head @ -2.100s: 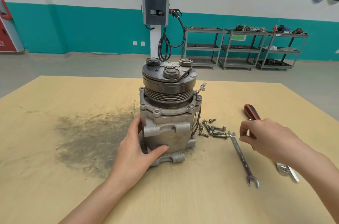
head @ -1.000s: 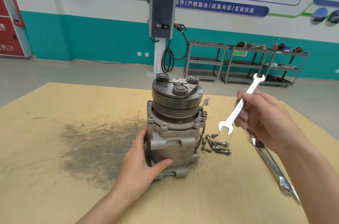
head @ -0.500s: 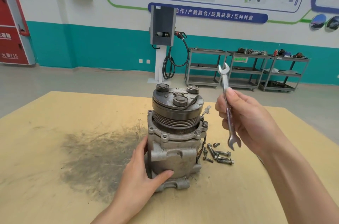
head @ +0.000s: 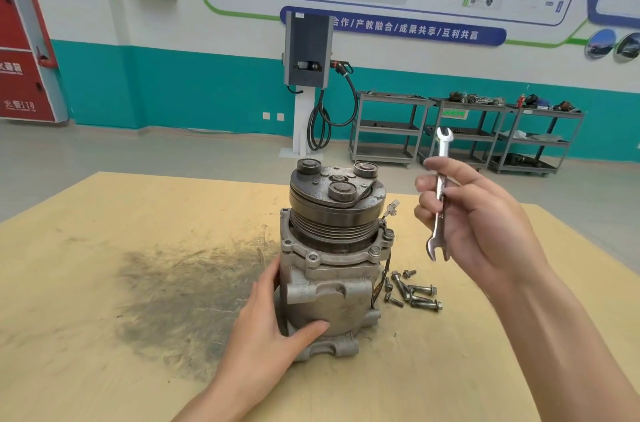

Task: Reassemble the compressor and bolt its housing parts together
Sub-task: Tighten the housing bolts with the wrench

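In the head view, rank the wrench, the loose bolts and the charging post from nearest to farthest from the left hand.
From the left hand:
1. Loose bolts, on the table right of the compressor.
2. Wrench, held up in the right hand.
3. Charging post, by the far wall.

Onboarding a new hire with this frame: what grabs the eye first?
The compressor stands upright mid-table, pulley end up, with the left hand wrapped round its lower housing. Just right of it, the right hand holds an open-ended wrench upright in the air, clear of the compressor. A cluster of loose bolts lies on the table by the compressor's right side, and a dark grey smear stains the wood to its left.
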Demonstrator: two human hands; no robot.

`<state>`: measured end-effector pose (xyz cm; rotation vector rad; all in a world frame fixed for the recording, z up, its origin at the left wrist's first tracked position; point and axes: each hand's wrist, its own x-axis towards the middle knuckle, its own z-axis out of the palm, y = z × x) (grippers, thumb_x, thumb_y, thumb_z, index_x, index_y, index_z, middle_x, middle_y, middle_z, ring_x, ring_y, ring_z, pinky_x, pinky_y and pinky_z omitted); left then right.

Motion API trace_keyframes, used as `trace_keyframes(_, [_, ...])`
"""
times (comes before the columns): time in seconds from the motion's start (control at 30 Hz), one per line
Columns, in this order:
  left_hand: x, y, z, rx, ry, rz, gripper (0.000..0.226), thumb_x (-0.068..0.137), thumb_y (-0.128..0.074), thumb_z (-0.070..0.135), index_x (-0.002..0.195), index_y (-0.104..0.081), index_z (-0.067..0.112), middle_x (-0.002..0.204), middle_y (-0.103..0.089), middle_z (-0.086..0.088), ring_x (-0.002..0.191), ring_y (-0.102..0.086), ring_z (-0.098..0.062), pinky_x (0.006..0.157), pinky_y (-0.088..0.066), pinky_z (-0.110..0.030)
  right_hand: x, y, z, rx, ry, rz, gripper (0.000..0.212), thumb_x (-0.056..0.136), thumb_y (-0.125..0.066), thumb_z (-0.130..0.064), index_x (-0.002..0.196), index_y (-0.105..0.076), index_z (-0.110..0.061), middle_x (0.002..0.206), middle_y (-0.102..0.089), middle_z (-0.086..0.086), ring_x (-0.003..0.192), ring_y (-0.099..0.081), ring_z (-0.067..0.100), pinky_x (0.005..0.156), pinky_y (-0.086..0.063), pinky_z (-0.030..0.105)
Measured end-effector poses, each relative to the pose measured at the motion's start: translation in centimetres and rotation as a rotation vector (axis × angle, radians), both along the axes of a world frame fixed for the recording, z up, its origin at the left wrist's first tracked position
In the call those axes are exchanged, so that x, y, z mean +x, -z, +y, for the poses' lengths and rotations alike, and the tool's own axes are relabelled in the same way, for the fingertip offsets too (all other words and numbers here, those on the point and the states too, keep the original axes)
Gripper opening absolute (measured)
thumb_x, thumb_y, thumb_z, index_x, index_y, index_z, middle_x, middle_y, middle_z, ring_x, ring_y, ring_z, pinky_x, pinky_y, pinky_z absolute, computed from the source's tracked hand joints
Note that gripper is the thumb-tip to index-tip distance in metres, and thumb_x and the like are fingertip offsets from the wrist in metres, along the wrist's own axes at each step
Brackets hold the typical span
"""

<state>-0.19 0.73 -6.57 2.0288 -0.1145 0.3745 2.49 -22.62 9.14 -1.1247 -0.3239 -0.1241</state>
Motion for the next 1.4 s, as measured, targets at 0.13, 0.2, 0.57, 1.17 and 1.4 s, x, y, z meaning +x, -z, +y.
trace_keyframes(0.13, [0.0,-0.1,0.0,0.0,0.007,0.005,0.104,0.064,-0.083,0.047,0.147,-0.02,0.039,0.137,-0.045,0.024,0.122,-0.043,0.004,0.1,-0.037,-0.022,0.1,0.2,-0.5,0.203,-0.118,0.017,0.037,0.094,-0.031,0.007,0.115,-0.058,-0.007,0.084,-0.068,0.011,0.068,-0.063,0.014,0.068,-0.056,0.029])
trace_keyframes(0.2, [0.0,0.0,0.0,-0.001,0.004,0.007,0.103,0.064,-0.083,0.047,0.146,-0.02,0.04,0.134,-0.044,0.027,0.121,-0.043,0.004,0.099,-0.037,-0.022,0.0,0.4,-0.6,0.177,-0.085,-0.02,0.017,0.096,-0.045,-0.006,0.106,-0.057,-0.011,0.083,-0.068,0.008,0.07,-0.064,0.015,0.065,-0.055,0.027])
trace_keyframes(0.57, [-0.1,-0.1,0.0,-0.005,0.014,-0.002,0.105,0.065,-0.083,0.047,0.147,-0.019,0.038,0.136,-0.042,0.027,0.121,-0.042,0.007,0.1,-0.036,-0.02,1.3,1.4,-1.2,-0.041,0.169,0.127,0.053,0.103,-0.02,-0.034,0.071,-0.053,-0.008,0.036,-0.031,0.003,0.038,-0.029,0.017,0.048,-0.026,0.029])
trace_keyframes(1.17, [0.2,0.3,0.0,0.01,0.008,-0.029,0.1,0.061,-0.084,0.049,0.134,-0.015,0.056,0.114,-0.031,0.055,0.102,-0.027,0.04,0.081,-0.027,0.008,6.0,2.9,-0.4,-0.143,-0.003,0.28,0.064,0.101,-0.021,-0.055,0.06,-0.048,-0.015,0.037,-0.028,-0.001,0.035,-0.027,0.014,0.046,-0.023,0.027])
trace_keyframes(1.4, [0.3,0.3,0.0,0.006,0.023,-0.049,0.099,0.06,-0.084,0.05,0.132,-0.016,0.061,0.116,-0.036,0.055,0.106,-0.03,0.037,0.083,-0.029,0.007,6.8,2.7,-0.2,-0.149,-0.152,0.34,0.067,0.102,-0.023,-0.053,0.051,-0.052,-0.018,0.035,-0.029,-0.003,0.034,-0.029,0.012,0.041,-0.025,0.023])
